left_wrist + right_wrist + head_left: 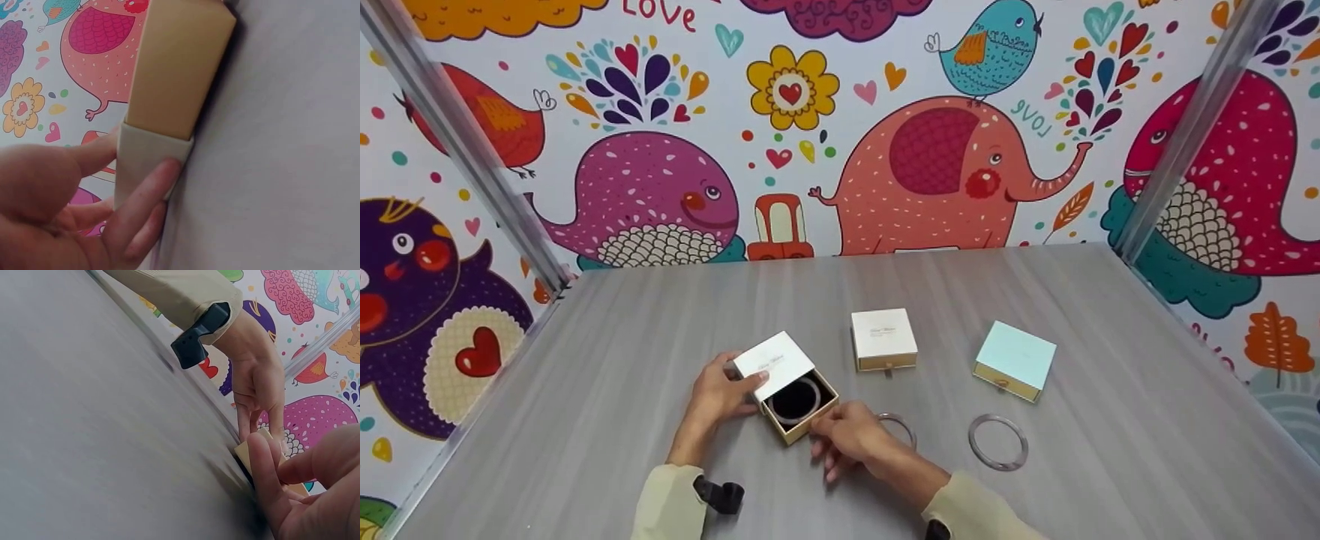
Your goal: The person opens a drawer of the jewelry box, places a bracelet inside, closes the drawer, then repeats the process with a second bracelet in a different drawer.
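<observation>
A white jewelry box (775, 364) with a gold drawer (791, 433) sits partly pulled out in front of me. On the drawer's black lining lies a clear bangle (816, 401). My left hand (718, 390) grips the box's white sleeve, thumb on top, fingers along its side; the left wrist view shows the sleeve (147, 152) between thumb and fingers. At the drawer's front, my right hand (859, 435) pinches with thumb and forefinger; the exact spot is hidden behind the fingers. A second bangle (910, 429) lies partly hidden behind the right hand.
Another closed white box (884, 334) stands behind, to the right. Farther right is a mint-green box (1017, 352) with a gold drawer front, and a third bangle (997, 442) lies before it on the grey table (1110, 420). Printed panels (810, 172) border the table's back and sides.
</observation>
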